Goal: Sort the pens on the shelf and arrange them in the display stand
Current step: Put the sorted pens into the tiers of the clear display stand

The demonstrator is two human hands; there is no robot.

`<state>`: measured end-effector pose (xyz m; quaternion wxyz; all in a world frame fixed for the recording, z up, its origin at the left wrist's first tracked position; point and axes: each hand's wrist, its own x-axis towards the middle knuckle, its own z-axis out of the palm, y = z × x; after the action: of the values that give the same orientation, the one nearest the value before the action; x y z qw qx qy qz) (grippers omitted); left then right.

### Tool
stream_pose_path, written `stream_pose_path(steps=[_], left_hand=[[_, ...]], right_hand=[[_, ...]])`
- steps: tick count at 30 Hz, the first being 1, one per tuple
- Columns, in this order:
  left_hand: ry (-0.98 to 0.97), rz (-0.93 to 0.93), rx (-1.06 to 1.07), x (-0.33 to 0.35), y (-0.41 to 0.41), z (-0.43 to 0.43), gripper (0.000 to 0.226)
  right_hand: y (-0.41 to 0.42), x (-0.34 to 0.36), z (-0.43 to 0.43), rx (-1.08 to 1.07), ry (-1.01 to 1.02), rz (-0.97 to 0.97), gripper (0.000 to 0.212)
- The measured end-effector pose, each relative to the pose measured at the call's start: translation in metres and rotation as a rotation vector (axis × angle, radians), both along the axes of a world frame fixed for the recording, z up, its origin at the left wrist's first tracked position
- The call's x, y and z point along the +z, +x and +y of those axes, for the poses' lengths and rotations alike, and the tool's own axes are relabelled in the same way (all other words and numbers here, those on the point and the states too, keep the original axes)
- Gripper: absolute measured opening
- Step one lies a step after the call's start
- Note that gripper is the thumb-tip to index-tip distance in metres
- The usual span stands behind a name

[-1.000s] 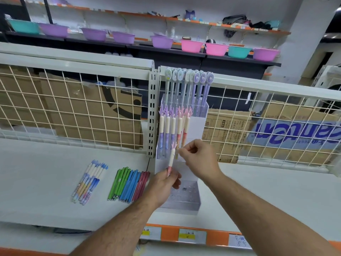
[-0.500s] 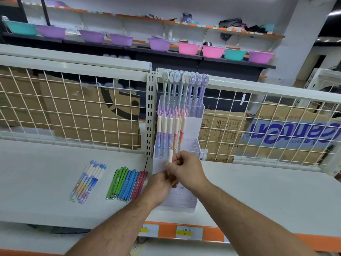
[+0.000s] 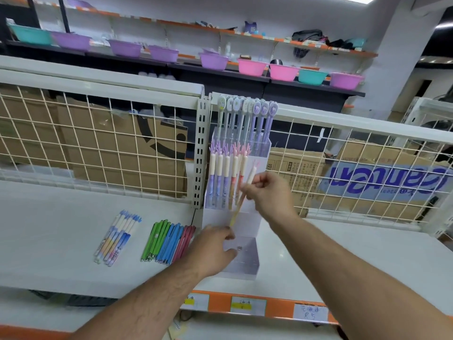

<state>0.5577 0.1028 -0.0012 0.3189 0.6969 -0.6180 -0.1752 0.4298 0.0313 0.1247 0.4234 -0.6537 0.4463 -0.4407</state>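
A clear tiered display stand stands on the white shelf against the wire back. Its top row holds several grey and purple pens, its middle row several pens with frilly tops. My right hand pinches one pale pink pen, tilted, just in front of the middle row's right side. My left hand hovers low at the stand's front left, fingers loosely curled, holding nothing. Two loose groups lie to the left: pastel pens and green, blue and red pens.
A white wire grid backs the shelf, with cardboard boxes behind it. A slotted upright post stands just left of the stand. Price labels line the orange front edge. Coloured basins sit on far shelves.
My right hand took the pink pen and lifted it up and right toward the middle row. My left hand let go of it and dropped low beside the stand.
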Motion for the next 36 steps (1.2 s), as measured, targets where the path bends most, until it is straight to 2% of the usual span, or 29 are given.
stream_pose_path(steps=[2, 15, 22, 36], left_hand=[[0.006, -0.061, -0.02, -0.005, 0.005, 0.001, 0.035], [-0.015, -0.037, -0.045, -0.016, 0.008, 0.0, 0.033], [-0.031, -0.042, -0.035, -0.019, 0.008, -0.001, 0.033], [-0.027, -0.026, -0.02, -0.02, 0.008, -0.002, 0.034]], right_hand=[[-0.005, 0.017, -0.006, -0.021, -0.047, -0.002, 0.02], [0.007, 0.029, -0.022, -0.07, -0.142, 0.085, 0.014], [0.015, 0.013, -0.022, -0.064, -0.171, 0.271, 0.016], [0.016, 0.007, -0.026, -0.099, -0.129, 0.26, 0.018]])
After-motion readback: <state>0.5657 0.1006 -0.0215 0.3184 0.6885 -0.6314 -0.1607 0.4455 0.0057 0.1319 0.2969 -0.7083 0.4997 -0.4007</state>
